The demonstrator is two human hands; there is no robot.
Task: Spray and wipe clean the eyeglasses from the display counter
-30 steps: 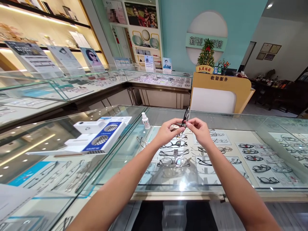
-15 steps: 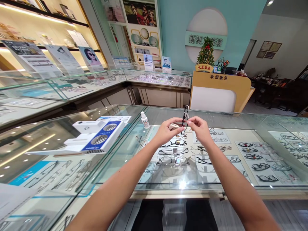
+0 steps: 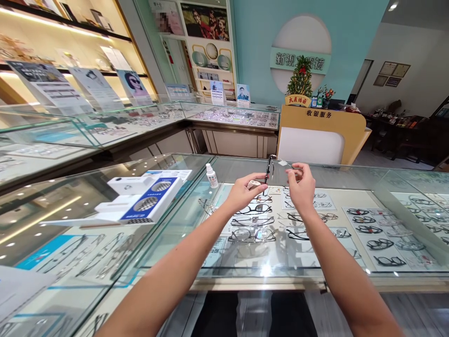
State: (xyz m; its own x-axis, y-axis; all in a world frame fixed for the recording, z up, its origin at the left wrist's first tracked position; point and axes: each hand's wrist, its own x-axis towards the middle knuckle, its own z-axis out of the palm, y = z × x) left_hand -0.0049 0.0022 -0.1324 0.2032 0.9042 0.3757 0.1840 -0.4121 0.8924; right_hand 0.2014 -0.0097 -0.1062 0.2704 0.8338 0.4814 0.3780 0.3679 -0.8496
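Over the glass display counter, my left hand pinches a pair of dark-framed glasses, held upright and edge-on. A small pale object is tucked in that palm. My right hand is a short way to the right of the frame, fingers curled, thumb and forefinger pinching a thin clear strip that runs towards the glasses.
A small white dropper bottle stands on the counter left of my hands. Blue-and-white boxes lie further left. Several glasses sit under the glass. A yellow cashier desk with a small tree stands behind.
My right hand has drawn away from the glasses to the right and slightly up, now holding the clear strip. My left hand keeps the frame nearly still.
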